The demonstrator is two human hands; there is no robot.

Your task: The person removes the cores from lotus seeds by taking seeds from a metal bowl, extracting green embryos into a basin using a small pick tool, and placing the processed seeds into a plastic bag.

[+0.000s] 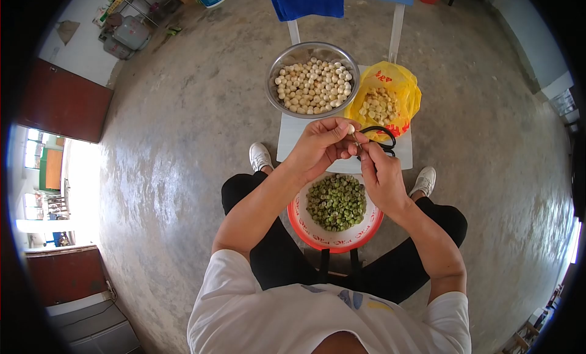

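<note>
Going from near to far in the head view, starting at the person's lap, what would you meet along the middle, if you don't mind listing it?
Red-rimmed bowl of green seeds → left hand and right hand meeting around a small seed, black-handled scissors in the right → metal bowl of pale seeds → blue cloth.

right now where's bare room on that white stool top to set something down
The white stool top is bare along its near left strip, between the metal bowl and the left hand. The right side is crowded: yellow bag, scissors, right hand.
</note>
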